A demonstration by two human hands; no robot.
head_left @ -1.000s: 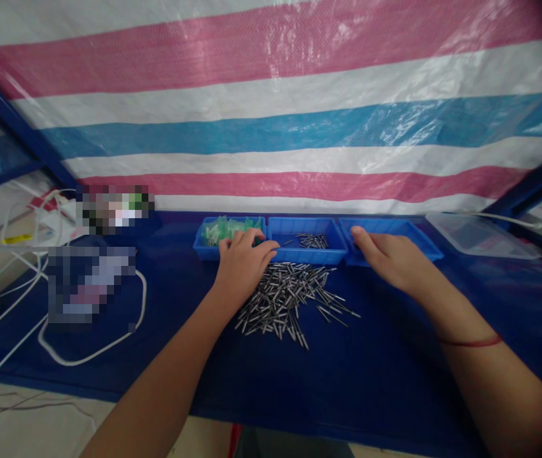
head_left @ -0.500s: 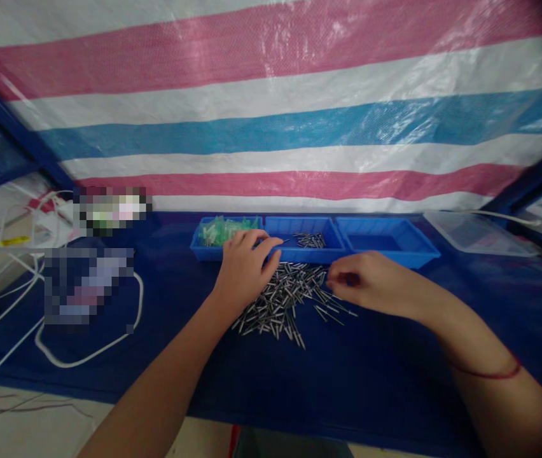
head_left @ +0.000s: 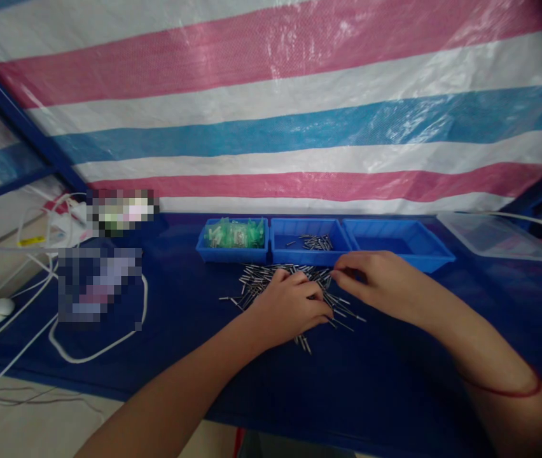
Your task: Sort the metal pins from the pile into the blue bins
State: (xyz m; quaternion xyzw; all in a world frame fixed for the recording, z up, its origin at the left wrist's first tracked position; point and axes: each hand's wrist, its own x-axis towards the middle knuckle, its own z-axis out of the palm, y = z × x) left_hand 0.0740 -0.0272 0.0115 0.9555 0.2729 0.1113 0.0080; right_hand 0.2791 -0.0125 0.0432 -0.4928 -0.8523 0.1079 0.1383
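Pin pile: light, stiff, slick; pinch mid-shaft.
Left hand curled atop, right hand pinched at 2 o'clock; contents of both unclear.

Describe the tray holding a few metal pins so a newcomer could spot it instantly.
Below the striped tarp, three blue trays stand in a row on the blue table. Take the middle tray: it holds a few metal pins, while the left tray is full of green parts and the right tray looks empty.

Dim, soft-focused picture, glare on the striped tarp, corners darkened.
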